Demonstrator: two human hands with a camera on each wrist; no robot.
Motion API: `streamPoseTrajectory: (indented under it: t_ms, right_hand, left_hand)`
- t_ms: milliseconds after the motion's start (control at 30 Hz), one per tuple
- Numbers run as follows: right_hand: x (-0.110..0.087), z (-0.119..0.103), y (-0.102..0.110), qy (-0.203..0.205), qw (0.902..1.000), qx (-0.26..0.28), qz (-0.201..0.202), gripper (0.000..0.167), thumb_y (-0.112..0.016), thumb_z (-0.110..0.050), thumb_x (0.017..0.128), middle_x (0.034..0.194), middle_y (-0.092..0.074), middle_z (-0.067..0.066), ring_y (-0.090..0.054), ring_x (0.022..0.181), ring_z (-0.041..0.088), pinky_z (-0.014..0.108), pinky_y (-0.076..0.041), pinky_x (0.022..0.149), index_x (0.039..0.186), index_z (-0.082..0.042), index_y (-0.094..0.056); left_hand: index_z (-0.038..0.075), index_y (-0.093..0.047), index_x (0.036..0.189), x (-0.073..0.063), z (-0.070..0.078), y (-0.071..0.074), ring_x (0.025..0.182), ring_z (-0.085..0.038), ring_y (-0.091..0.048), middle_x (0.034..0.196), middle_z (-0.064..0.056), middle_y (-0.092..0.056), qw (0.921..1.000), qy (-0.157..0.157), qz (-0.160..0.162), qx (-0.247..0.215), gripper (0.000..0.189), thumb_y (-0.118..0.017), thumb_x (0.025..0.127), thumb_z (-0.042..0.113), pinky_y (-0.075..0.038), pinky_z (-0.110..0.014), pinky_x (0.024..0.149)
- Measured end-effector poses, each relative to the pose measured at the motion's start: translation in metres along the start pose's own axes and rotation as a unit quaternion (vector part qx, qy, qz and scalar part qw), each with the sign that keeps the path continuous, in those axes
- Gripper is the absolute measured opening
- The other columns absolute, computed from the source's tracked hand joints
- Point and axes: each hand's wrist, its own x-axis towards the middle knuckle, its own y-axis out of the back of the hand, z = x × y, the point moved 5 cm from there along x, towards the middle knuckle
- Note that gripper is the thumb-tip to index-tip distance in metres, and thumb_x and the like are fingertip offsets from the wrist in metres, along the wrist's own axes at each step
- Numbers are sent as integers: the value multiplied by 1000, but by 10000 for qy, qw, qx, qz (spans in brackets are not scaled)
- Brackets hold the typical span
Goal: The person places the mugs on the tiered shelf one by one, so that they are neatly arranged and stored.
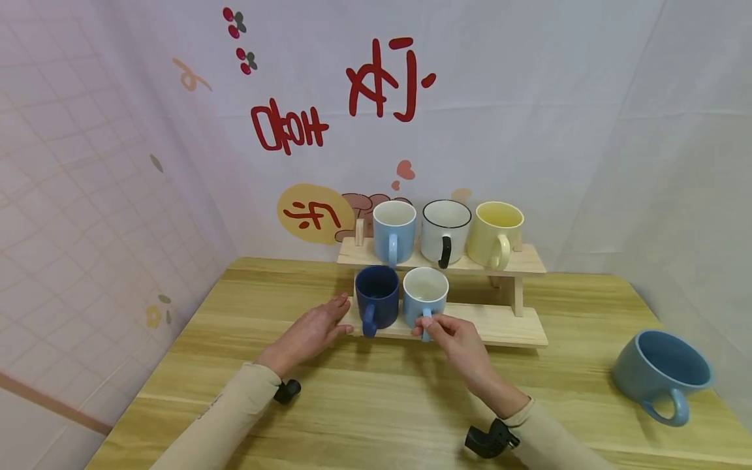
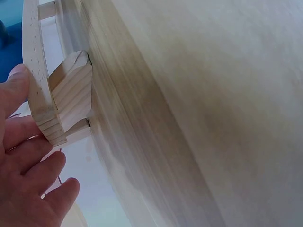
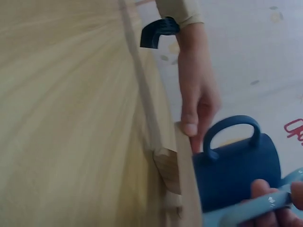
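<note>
My right hand (image 1: 458, 343) pinches the handle of a light blue mug (image 1: 416, 308) with a white inside. That mug is at the lower tier of a wooden two-tier shelf (image 1: 505, 326), right of a dark blue mug (image 1: 384, 312). In the right wrist view the pinched handle (image 3: 253, 209) shows beside the dark blue mug (image 3: 236, 172). My left hand (image 1: 311, 329) touches the left end of the lower tier, its fingers fairly straight. Up close in the left wrist view, the left thumb and fingers (image 2: 35, 163) lie at the corner of the board (image 2: 40, 90).
On the upper tier stand another light blue mug (image 1: 396, 228), a white mug (image 1: 440, 235) with a black rim and handle, and a yellow mug (image 1: 484, 235). A large grey-blue mug (image 1: 637, 375) sits at the table's right edge. A printed cloth (image 1: 517, 130) hangs behind.
</note>
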Motion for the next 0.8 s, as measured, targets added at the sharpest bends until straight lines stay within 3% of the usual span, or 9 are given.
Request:
streamPoseTrajectory:
  t_ms: [200, 367, 600, 800]
  right_hand:
    - [-14, -3, 21, 86, 9982, -582, -104, 30, -68, -24, 103, 111, -77, 10, -69, 110, 18, 27, -54, 94, 120, 0, -74]
    - [-35, -12, 49, 627, 9900, -1261, 45, 24, -66, -22, 104, 113, -76, 6, -69, 105, 11, 24, -56, 87, 119, -5, -74]
    - [-66, -32, 93, 1287, 9679, -2103, 480, 17, -63, -15, 105, 115, -73, 4, -68, 100, 4, 20, -55, 80, 119, -13, -73]
    - [-87, -45, 133, 1533, 9347, -3069, 930, 25, -69, -14, 102, 121, -71, -4, -57, 112, -10, 6, -43, 86, 124, -26, -73]
  left_hand:
    - [-6, -46, 152, 3, 3, 0, 148, -36, -39, 161, -21, -38, 10000, -8, -13, 10, 62, -62, 106, 33, -37, -51, 117]
    - [-5, -45, 152, 1, 4, -1, 149, -35, -37, 162, -21, -37, 10000, 6, -59, -68, 63, -61, 106, 34, -37, -52, 117]
    - [-5, -45, 153, 0, 2, 0, 148, -36, -39, 163, -20, -36, 9999, 57, -34, -74, 63, -62, 105, 34, -38, -52, 116]
    - [-3, -45, 153, -1, -1, 0, 148, -36, -40, 164, -18, -36, 9998, 155, -72, -66, 64, -62, 105, 36, -38, -55, 115]
